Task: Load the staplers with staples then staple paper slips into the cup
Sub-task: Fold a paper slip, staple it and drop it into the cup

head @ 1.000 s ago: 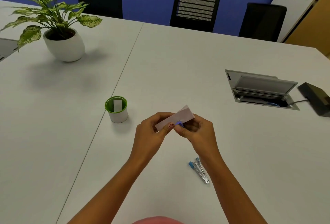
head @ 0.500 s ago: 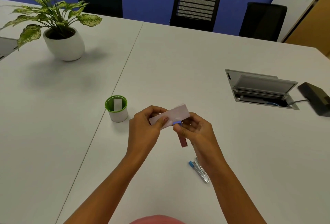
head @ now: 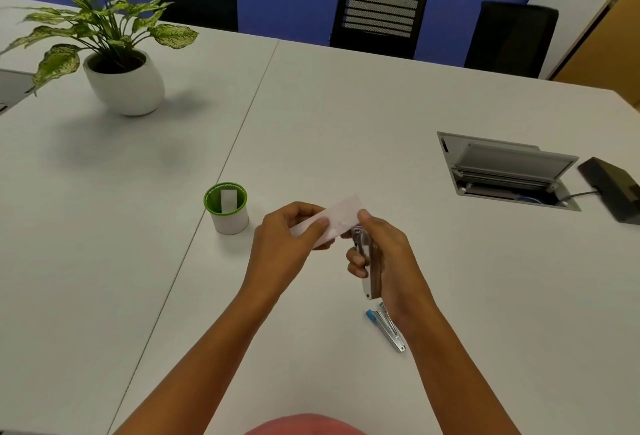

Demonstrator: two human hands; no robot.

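Slip (head: 341, 221) pinched in my left hand (head: 287, 240), stapler (head: 372, 275) gripped in my right hand (head: 391, 254).
Cup (head: 229, 221) stands just left, holding another slip (head: 228, 200); second stapler (head: 389, 329) lies beside my right wrist.

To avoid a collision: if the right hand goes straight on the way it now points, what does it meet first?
Probably the paper slip held by the left hand. The right hand aims its stapler toward it; whether they already touch is unclear.

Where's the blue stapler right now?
In the head view, the blue stapler lies on the table, right of centre, beside the right wrist, nearer the person than the other stapler in the right hand.
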